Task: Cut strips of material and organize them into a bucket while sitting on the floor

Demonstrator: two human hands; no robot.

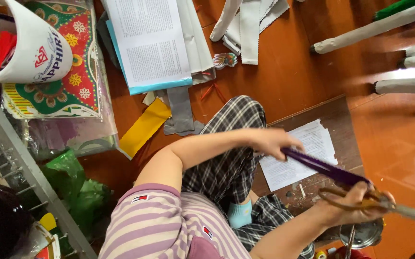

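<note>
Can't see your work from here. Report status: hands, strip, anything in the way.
Left hand pinching purple strip. Right hand gripping scissors at the strip's far end. Paper sheet lies below; nothing blocks the strip.

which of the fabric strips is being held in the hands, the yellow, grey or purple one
The purple strip: it is stretched between the left hand and the right hand. The yellow strip and grey strip lie untouched on the floor.

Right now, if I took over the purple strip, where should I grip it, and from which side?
Probably mid-span: the purple strip runs taut between the left hand, pinching one end, and the scissors in the right hand. Pinch its flat faces from the side away from the legs.
</note>
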